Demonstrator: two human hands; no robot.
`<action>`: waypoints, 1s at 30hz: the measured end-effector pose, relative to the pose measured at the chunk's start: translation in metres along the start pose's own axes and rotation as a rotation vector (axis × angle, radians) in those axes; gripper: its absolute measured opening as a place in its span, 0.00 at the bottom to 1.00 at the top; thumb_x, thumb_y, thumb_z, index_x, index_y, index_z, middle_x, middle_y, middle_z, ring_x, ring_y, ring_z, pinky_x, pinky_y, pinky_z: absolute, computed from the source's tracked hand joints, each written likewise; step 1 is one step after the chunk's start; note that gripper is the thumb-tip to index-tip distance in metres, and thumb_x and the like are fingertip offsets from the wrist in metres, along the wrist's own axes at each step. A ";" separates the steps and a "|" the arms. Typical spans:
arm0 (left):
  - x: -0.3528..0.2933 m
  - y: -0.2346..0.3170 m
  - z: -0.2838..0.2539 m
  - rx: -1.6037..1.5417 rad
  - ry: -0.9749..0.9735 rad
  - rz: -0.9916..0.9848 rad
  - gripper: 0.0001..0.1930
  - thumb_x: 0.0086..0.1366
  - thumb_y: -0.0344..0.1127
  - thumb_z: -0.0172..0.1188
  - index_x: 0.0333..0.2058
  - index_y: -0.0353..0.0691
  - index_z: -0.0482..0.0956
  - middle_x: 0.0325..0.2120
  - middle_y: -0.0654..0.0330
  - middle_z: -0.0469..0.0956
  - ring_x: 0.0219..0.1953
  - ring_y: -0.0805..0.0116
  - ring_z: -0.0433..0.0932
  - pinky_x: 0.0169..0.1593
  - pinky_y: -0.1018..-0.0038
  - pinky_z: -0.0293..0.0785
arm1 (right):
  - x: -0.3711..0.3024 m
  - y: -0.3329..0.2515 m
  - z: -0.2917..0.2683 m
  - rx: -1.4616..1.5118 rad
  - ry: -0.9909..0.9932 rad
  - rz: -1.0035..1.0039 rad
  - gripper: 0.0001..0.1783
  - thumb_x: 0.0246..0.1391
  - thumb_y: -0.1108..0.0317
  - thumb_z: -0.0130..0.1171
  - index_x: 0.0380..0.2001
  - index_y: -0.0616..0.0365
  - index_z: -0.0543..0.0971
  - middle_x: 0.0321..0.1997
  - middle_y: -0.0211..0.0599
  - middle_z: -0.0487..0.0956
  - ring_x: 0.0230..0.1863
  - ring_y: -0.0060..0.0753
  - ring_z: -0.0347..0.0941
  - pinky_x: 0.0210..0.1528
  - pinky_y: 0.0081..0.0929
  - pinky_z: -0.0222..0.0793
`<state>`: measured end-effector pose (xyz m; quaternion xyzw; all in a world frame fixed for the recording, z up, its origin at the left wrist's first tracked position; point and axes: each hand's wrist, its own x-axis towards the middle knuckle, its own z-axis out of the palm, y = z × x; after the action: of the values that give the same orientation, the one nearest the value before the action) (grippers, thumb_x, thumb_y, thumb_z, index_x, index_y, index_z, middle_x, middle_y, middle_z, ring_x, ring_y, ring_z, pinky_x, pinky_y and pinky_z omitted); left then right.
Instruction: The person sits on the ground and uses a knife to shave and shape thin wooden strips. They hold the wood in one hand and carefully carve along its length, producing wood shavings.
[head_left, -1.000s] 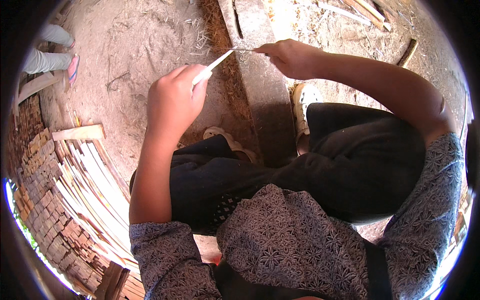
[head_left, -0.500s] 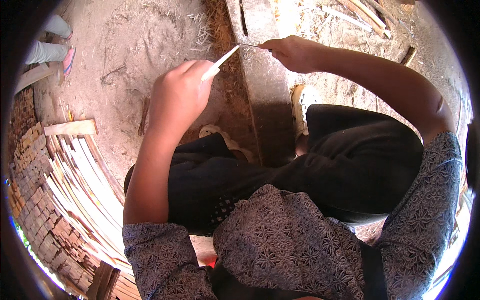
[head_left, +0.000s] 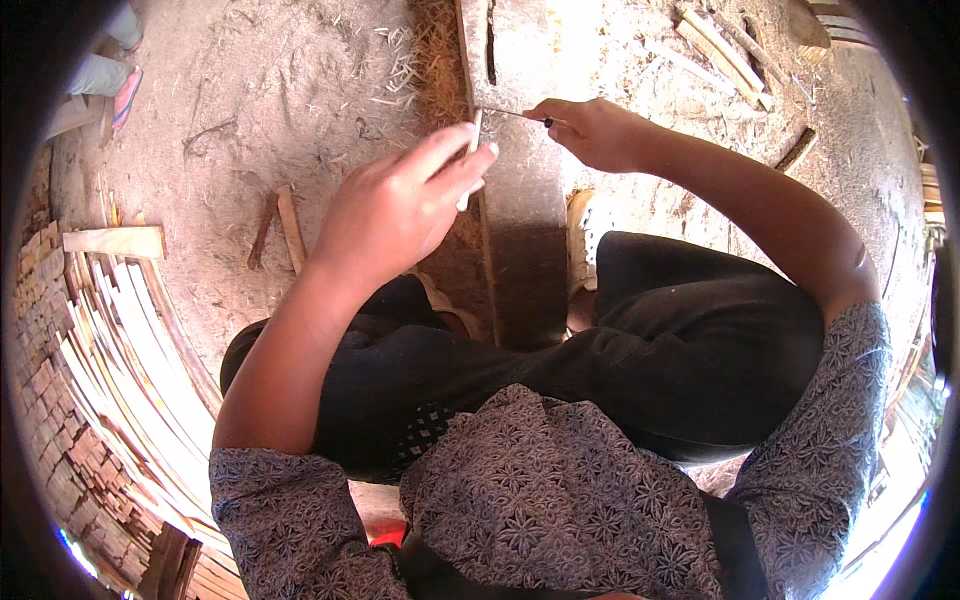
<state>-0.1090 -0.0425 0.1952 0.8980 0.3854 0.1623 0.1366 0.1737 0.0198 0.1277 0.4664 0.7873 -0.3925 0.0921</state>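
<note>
Dusty ground (head_left: 290, 110) spreads all around us, with curly wood bits (head_left: 397, 70) on it and a big pile of pale sticks (head_left: 140, 330) over on the left. One long board (head_left: 525, 190) runs between the person's pale shoes (head_left: 590, 235). Up in the air, by the board's left edge, I see a little white stick (head_left: 474, 147). The left hand (head_left: 395, 205) pinches it between finger and thumb, with the top end poking up. The right hand (head_left: 600, 135) is wrapped around the dark handle (head_left: 547, 122) of a thin blade (head_left: 503, 111), and the blade's tip is right by the top of the stick. I can't tell if they touch. The left fingertips are very near that blade, so if it slipped off the stick, it could nick one. The stick is small and only pinched, so a hard push could make it twist or drop. If the blade dug too deep, the thin end could snap.
</note>
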 end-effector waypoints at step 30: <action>0.023 0.014 0.029 -0.125 -0.126 0.115 0.12 0.63 0.29 0.63 0.46 0.37 0.83 0.51 0.55 0.82 0.50 0.57 0.84 0.51 0.65 0.84 | -0.008 0.034 0.013 -0.178 0.189 -0.052 0.20 0.70 0.66 0.50 0.63 0.49 0.73 0.34 0.51 0.85 0.34 0.50 0.84 0.39 0.47 0.79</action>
<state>-0.0739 -0.0384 0.1785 0.9167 0.3132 0.1370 0.2068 0.2028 0.0138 0.1051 0.4708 0.8359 -0.2778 0.0485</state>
